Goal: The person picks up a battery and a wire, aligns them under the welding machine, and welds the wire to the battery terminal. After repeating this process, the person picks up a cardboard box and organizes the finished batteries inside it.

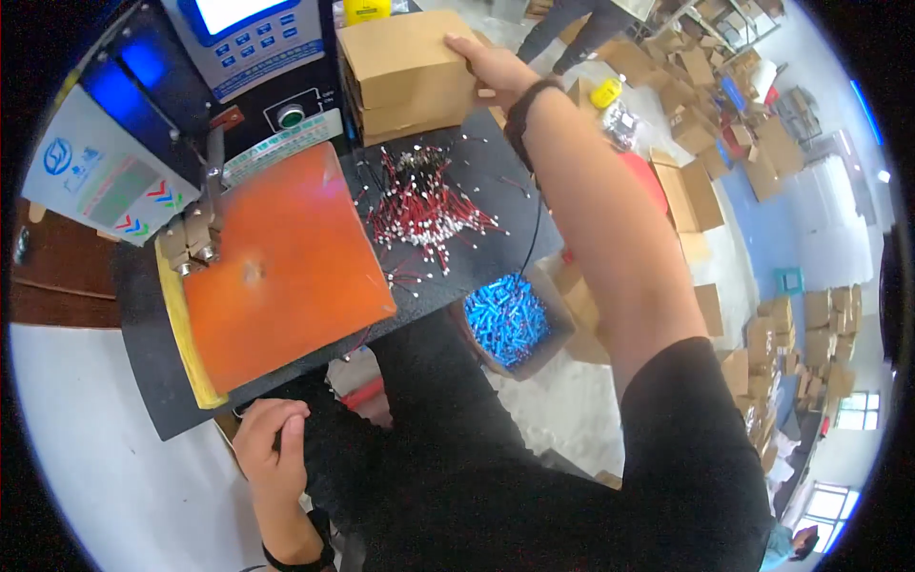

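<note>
touching one cardboard box point(410, 43) with one right hand point(496, 69)

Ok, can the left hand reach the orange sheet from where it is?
Probably yes. The left hand looks loosely curled just off the near edge of the black table, and the orange sheet lies close beyond, with nothing visible blocking the way but that edge.
</note>
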`<move>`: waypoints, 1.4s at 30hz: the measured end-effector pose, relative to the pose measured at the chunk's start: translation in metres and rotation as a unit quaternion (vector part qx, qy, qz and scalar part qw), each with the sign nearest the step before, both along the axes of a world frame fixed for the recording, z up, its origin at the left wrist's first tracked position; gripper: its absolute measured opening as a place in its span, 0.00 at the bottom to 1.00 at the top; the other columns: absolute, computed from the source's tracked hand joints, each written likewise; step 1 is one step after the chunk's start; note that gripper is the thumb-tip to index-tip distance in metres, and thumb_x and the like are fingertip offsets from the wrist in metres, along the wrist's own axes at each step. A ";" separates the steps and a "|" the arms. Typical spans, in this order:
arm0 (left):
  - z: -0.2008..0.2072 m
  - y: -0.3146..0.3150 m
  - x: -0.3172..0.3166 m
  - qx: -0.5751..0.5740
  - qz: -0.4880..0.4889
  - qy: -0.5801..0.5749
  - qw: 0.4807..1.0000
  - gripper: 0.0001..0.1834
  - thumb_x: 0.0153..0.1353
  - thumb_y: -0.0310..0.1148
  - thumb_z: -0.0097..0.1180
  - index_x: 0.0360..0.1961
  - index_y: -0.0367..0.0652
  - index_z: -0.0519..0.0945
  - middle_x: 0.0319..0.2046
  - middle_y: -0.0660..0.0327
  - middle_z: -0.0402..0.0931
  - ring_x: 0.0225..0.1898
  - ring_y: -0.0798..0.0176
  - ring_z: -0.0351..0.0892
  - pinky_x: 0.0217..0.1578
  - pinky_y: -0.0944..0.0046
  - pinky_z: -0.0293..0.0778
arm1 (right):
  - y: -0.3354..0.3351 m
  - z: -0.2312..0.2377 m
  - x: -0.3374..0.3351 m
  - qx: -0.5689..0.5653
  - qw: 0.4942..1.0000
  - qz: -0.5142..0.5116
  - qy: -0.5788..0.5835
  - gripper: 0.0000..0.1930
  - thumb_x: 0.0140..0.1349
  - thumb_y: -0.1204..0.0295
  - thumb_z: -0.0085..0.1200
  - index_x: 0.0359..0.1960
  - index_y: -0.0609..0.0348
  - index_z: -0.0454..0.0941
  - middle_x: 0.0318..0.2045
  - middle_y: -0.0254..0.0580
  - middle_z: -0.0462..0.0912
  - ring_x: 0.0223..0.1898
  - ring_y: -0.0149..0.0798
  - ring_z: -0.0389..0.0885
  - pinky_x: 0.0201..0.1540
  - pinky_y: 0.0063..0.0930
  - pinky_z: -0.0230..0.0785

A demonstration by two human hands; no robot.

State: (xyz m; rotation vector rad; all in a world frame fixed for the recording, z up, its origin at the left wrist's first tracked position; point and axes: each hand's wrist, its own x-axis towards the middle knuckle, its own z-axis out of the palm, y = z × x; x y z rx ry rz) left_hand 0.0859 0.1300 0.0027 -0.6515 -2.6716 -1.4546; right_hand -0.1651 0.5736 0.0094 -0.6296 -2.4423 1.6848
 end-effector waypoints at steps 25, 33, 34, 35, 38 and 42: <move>-0.008 -0.094 0.078 0.085 0.080 0.006 0.993 0.06 0.61 0.25 0.55 0.33 0.32 0.80 0.31 0.55 0.80 0.32 0.61 0.79 0.36 0.66 0.73 | -0.072 -0.011 0.099 -0.426 0.898 -0.098 0.057 0.30 0.59 0.54 0.61 0.60 0.47 0.65 0.56 0.41 0.69 0.51 0.48 0.72 0.48 0.44 0.71; -0.028 -0.109 0.102 0.155 0.101 -0.047 0.982 0.08 0.64 0.26 0.54 0.34 0.31 0.80 0.30 0.56 0.80 0.30 0.65 0.77 0.34 0.67 0.73 | -0.033 0.011 0.045 -0.313 0.926 -0.187 0.096 0.20 0.60 0.63 0.59 0.52 0.52 0.72 0.46 0.40 0.77 0.49 0.46 0.76 0.48 0.44 0.74; -0.028 -0.109 0.106 0.155 0.116 -0.046 0.980 0.08 0.64 0.26 0.54 0.34 0.31 0.80 0.30 0.56 0.80 0.30 0.65 0.77 0.34 0.67 0.73 | -0.049 0.019 0.047 -0.299 0.928 -0.202 0.092 0.19 0.60 0.63 0.59 0.51 0.52 0.73 0.45 0.40 0.78 0.48 0.45 0.77 0.48 0.43 0.74; -0.028 -0.107 0.110 0.152 0.109 -0.043 0.981 0.08 0.64 0.26 0.53 0.34 0.32 0.80 0.30 0.56 0.80 0.30 0.65 0.77 0.33 0.67 0.73 | -0.055 0.033 0.058 -0.281 0.928 -0.226 0.095 0.18 0.60 0.63 0.58 0.50 0.53 0.74 0.44 0.40 0.78 0.47 0.45 0.77 0.47 0.43 0.74; -0.021 -0.093 0.109 0.157 0.077 -0.036 0.984 0.06 0.62 0.25 0.54 0.33 0.32 0.81 0.29 0.56 0.80 0.30 0.64 0.78 0.34 0.67 0.73 | -0.004 0.032 0.087 -0.309 0.923 -0.167 0.157 0.23 0.55 0.61 0.60 0.50 0.55 0.71 0.45 0.43 0.75 0.44 0.45 0.75 0.41 0.42 0.71; -0.017 -0.087 0.110 0.171 0.041 -0.036 0.984 0.08 0.65 0.26 0.52 0.34 0.33 0.81 0.31 0.56 0.79 0.31 0.64 0.78 0.35 0.67 0.74 | -0.022 0.054 0.185 -0.270 0.938 -0.065 0.208 0.21 0.60 0.61 0.56 0.54 0.52 0.71 0.48 0.40 0.76 0.49 0.41 0.74 0.44 0.34 0.71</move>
